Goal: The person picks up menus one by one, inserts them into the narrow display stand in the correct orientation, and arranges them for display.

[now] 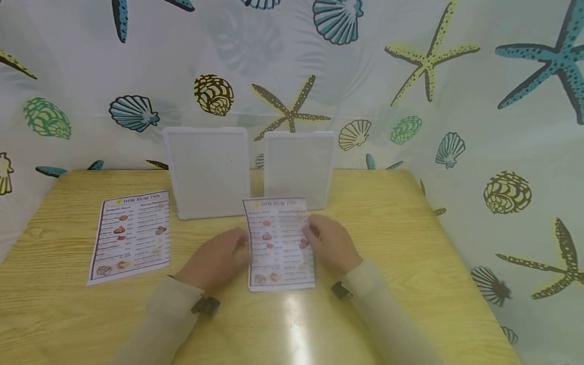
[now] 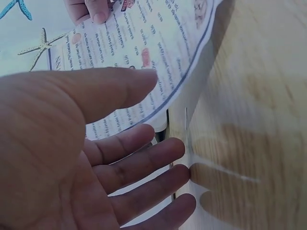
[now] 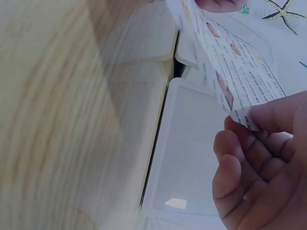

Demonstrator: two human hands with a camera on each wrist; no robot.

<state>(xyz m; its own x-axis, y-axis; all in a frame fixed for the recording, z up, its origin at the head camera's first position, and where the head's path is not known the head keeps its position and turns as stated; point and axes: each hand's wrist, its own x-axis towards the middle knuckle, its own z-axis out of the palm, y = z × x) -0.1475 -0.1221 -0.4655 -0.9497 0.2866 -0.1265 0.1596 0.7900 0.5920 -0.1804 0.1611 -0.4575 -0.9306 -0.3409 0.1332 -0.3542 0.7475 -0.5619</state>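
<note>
Holding nothing, its fingers loose and apart, the left hand (image 1: 219, 257) is at centre-left of the frame, beside the menu (image 1: 279, 253); I cannot tell whether they touch. The right hand (image 1: 336, 244), nearer, pinches the right edge. The menu's long axis runs up the frame's middle, between both hands. Beyond, boards (image 1: 210, 175) stand just above centre.

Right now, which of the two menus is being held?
The menu on the right: the right hand pinches its edge, while the other menu lies on the table, no hand touching it.
</note>
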